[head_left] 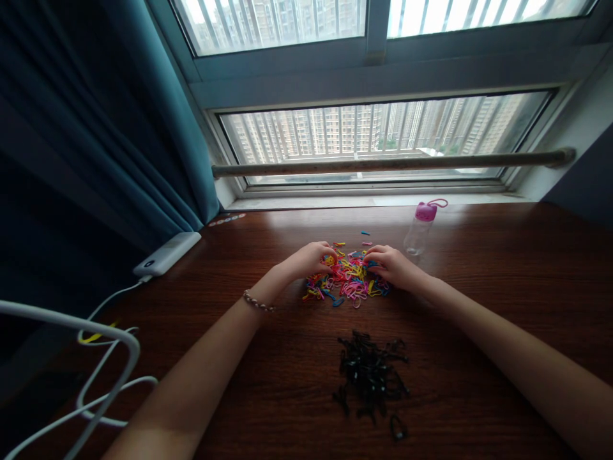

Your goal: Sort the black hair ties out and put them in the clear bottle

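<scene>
A loose heap of small plastic pin-like clips [355, 291] in pink, yellow, red and blue lies on the brown wooden table. At its left side is my left hand [313, 259], with thumb and fingers curved and apart; yellow clips show in the gap between them. From the right, my right hand [391, 265] reaches the same heap, its fingers bent and parted over the edge clips. Whether either hand pinches a single clip is too small to make out. Closer to me sits a separate pile of black clips [368, 370], somewhat blurred.
Behind my right hand stands a clear bottle [418, 235] with a pink lid and loop. At the left lie a white power bank [167, 253] and looping white cables [108, 396]. A blue curtain [158, 128] and a barred window [383, 128] border the table [502, 255].
</scene>
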A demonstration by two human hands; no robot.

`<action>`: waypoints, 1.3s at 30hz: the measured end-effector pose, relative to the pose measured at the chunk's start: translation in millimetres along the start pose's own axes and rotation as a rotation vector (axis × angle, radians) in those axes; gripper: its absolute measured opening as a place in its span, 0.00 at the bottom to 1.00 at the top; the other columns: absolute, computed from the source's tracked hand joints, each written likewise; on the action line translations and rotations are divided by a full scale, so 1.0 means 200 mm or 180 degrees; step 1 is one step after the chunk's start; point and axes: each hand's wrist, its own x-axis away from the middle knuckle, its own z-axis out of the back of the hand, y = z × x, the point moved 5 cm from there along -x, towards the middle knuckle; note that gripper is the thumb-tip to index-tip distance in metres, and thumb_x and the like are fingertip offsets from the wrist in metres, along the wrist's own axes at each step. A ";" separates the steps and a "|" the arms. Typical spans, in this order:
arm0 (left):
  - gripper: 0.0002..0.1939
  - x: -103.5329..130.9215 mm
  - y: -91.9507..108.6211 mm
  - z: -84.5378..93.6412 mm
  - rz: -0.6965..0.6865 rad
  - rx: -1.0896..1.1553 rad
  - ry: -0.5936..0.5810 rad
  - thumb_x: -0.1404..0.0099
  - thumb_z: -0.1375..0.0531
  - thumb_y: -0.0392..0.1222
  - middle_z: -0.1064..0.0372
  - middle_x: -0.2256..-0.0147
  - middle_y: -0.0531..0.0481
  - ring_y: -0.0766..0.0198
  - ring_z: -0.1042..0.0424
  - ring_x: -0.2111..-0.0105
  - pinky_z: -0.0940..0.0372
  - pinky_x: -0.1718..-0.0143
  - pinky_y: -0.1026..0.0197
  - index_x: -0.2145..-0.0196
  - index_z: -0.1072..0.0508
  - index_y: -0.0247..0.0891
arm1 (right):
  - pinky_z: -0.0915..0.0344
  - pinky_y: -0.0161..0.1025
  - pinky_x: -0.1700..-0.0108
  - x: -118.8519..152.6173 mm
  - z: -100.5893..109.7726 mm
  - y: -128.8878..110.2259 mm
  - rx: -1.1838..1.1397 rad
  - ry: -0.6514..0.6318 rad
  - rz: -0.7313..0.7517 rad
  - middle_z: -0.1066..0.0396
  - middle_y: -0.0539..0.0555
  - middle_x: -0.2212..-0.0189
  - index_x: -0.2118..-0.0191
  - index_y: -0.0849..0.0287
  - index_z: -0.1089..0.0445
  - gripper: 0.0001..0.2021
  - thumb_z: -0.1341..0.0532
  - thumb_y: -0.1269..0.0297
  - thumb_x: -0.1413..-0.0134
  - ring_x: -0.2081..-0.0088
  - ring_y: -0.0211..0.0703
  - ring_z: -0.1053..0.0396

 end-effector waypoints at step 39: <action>0.12 0.03 -0.11 0.19 0.0918 0.0722 0.1070 0.49 0.39 0.45 0.27 0.75 0.47 0.65 0.30 0.75 0.37 0.76 0.67 0.72 0.26 0.33 | 0.32 0.39 0.69 0.02 0.25 0.09 -0.1699 0.1785 -0.1130 0.29 0.54 0.75 0.68 0.63 0.29 0.11 0.37 0.60 0.58 0.72 0.41 0.31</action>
